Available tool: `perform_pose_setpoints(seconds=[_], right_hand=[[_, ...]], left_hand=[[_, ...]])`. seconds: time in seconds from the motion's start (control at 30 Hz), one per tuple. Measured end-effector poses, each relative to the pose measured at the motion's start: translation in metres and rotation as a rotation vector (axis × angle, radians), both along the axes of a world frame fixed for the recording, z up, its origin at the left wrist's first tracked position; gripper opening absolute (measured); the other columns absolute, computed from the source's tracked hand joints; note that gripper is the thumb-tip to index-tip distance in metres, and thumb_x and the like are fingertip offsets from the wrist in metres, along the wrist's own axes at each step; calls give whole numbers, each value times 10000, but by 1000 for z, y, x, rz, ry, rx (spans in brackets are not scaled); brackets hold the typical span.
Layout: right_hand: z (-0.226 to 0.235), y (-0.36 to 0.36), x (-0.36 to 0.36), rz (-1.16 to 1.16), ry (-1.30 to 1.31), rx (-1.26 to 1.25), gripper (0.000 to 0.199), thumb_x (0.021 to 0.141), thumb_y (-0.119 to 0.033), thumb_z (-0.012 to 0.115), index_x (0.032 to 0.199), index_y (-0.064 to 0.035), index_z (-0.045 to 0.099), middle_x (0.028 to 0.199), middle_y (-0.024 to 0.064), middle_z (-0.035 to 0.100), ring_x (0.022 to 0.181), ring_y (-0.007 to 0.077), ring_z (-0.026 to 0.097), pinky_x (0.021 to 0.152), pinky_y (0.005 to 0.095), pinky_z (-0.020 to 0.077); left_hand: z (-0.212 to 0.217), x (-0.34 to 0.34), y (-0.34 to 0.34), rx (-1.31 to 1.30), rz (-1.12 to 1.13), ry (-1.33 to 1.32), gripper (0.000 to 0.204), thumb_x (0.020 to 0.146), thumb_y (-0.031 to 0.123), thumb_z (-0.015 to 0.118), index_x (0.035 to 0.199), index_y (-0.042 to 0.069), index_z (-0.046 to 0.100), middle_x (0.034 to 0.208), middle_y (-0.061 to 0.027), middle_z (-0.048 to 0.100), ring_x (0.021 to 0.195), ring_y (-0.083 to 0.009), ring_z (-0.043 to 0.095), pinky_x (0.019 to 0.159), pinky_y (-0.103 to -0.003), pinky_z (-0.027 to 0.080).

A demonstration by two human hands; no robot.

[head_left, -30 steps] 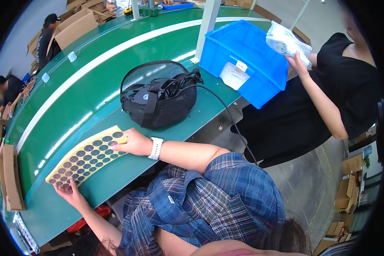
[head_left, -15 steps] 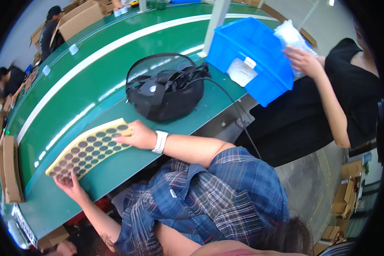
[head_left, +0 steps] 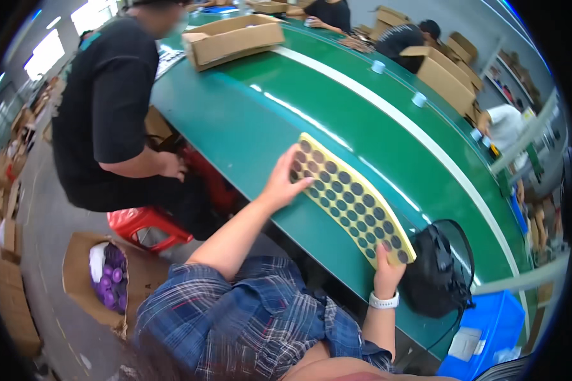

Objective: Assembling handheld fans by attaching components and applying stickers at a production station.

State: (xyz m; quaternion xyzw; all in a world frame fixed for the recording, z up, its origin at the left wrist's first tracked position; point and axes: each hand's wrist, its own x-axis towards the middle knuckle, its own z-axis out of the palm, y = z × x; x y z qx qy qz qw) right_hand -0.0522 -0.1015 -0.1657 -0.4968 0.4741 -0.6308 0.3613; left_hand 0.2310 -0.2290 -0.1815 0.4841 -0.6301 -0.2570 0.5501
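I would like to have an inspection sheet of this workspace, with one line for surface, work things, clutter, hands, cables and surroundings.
Surface: green table, with a white stripe along it.
Work things: yellow sheet with rows of dark round pieces, bent, held over the table.
Clutter: black mesh bag near the right hand; blue crate beyond it; cardboard box toward the far left end.
Hands: left hand and right hand each grip one end of the sheet; white watch on the right wrist.
Cables: thin dark cable by the bag; its ends are unclear.
Surroundings: person in black at left, red stool, open carton holding purple items.
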Motion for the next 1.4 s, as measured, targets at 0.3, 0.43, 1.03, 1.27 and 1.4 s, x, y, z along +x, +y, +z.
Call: perform_pose_setpoints(seconds=[0.3, 0.43, 1.03, 1.27, 1.4], right_hand=[[8, -10, 2, -20, 84, 23, 292, 833, 22, 597, 1111, 66, 519, 1033, 105, 599, 903, 154, 593, 771, 266, 488], [14, 1, -2, 43, 161, 34, 275, 847, 16, 570, 1113, 61, 516, 1026, 105, 599, 892, 153, 592, 762, 271, 494], [-51, 28, 61, 1171, -389, 847, 597, 948, -497, 330, 1173, 37, 471, 896, 138, 593, 714, 180, 578, 610, 256, 466], [-55, 30, 63, 1064, -455, 787, 570, 960, -476, 298, 1231, 8, 429, 864, 166, 573, 758, 228, 580, 666, 305, 491], [-52, 24, 76, 1041, -475, 776, 527, 986, -432, 208, 1176, 0, 444, 822, 114, 562, 656, 180, 539, 559, 267, 437]], left_hand=[[5, 1, -11, -45, -47, 48, 792, 723, 136, 720, 1378, 66, 282, 1216, -160, 447, 1034, -260, 510, 905, -359, 429], [2, -5, -15, -12, -80, 103, 789, 716, 110, 715, 1378, 73, 286, 1204, -167, 456, 1038, -262, 511, 895, -360, 436], [48, -102, -116, -83, -578, -1016, 653, 716, 102, 667, 1319, 201, 438, 1143, -105, 530, 1158, -278, 457, 1042, -559, 219], [41, -107, -109, -154, -484, -1003, 652, 721, 88, 656, 1323, 194, 429, 1148, -100, 531, 1175, -276, 442, 1084, -557, 153], [47, -119, -117, -252, -453, -1139, 612, 726, 79, 647, 1300, 173, 458, 1165, -102, 527, 1180, -285, 439, 1081, -567, 153]])
